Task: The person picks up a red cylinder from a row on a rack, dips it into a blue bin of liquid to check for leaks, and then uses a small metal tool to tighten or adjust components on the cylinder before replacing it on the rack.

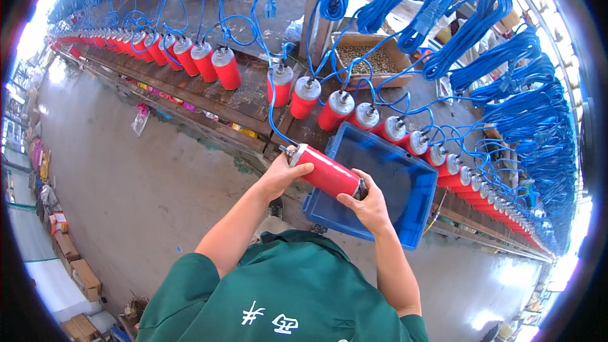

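Between my two hands lies a red cylinder with a silver cap, which looks like a small submersible pump. It is tilted on its side, and a blue cable runs up from its capped end. My left hand is wrapped round the capped end, thumb on the red body. At the dark opposite end, my right hand grips with thumb and fingers. Beneath the right hand and that end is a blue plastic crate, standing at the bench edge. The palm sides of both hands are hidden.
Rows of similar red cylinders stand along the wooden bench on both sides. Bundled blue cables hang above, with strands drooping to the cylinders. Behind stands a cardboard box of small brass-coloured parts. Cartons lie at far left.
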Demonstrator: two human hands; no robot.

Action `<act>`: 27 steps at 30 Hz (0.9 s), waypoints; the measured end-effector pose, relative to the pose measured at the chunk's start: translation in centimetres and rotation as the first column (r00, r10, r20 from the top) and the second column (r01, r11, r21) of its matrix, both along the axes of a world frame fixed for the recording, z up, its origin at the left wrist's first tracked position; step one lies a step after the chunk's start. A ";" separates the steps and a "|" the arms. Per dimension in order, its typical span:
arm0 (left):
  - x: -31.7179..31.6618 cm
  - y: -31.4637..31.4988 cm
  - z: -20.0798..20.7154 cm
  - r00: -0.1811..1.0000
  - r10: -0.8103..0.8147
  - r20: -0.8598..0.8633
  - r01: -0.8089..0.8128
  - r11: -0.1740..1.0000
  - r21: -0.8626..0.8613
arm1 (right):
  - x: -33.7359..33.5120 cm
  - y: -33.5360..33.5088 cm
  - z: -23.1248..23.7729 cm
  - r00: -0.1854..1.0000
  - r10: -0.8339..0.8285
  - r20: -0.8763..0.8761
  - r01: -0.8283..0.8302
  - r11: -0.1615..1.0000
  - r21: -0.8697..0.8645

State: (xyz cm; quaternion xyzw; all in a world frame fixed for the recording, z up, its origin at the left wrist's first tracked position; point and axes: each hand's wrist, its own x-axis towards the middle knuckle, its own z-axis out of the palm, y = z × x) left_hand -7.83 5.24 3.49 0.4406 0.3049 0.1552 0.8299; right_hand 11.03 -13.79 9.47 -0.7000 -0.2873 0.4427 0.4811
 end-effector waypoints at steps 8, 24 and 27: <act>-2.7 1.8 1.6 0.934 0.355 0.047 -0.350 0.933 -0.085 | -1.2 1.5 1.8 0.965 0.038 0.258 -0.005 0.992 -0.128; -0.7 25.4 1.2 0.711 0.657 -0.251 0.159 0.197 0.967 | -1.4 -7.0 3.6 0.891 -0.437 0.125 0.444 0.895 -0.041; 1.2 26.5 -0.6 0.690 0.651 -0.317 0.204 0.245 0.948 | -2.5 -7.1 3.7 0.881 -0.444 0.164 0.456 0.889 -0.043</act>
